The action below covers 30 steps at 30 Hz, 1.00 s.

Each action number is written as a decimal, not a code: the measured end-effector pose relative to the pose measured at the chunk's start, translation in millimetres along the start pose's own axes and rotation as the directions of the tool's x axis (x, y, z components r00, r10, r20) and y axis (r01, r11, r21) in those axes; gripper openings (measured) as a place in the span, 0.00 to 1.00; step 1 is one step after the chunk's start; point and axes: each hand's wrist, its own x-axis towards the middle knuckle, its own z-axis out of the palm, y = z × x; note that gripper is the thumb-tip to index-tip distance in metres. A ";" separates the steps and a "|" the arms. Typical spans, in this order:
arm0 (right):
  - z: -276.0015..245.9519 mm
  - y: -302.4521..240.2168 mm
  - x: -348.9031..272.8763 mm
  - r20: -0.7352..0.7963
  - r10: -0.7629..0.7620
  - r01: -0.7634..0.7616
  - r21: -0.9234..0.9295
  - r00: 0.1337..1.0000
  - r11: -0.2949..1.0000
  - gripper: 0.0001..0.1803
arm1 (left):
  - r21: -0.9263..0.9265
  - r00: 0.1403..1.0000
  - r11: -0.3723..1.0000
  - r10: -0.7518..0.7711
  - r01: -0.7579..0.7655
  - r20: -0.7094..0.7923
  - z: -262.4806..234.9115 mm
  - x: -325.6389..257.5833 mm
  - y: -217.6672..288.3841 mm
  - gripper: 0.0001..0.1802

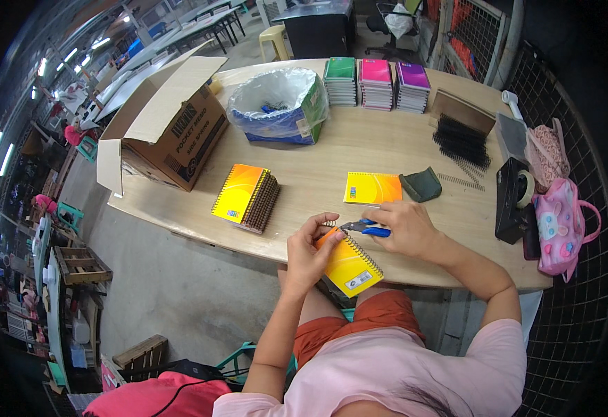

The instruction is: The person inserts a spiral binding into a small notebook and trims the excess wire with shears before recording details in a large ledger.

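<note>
The table spreads beyond the held notebook. At the notebook's upper left, the left hand pinches it, fingers curled; at its upper right, the right hand is wrapped around pliers.

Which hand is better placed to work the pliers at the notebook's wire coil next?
Probably the right hand: it already holds the blue-handled pliers, their tips close to the upper end of the wire coil. The left hand is occupied, its grip holding the yellow-orange spiral notebook.
</note>
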 end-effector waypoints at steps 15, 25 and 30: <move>22.1 42.7 -62.6 0.210 0.588 -0.552 0.673 0.781 0.493 0.24 | 0.239 0.812 0.907 0.418 -0.347 -0.407 -45.2 227.6 68.9 0.13; 37.6 33.7 -103.8 0.078 0.661 -0.622 0.435 0.746 0.651 0.25 | -0.060 0.867 0.981 0.136 -0.187 -0.480 -110.3 303.3 9.1 0.18; 31.3 26.1 -109.8 0.071 0.605 -0.601 0.258 0.793 0.757 0.24 | 0.465 0.558 0.770 0.637 -0.436 -0.532 -104.1 160.7 66.2 0.08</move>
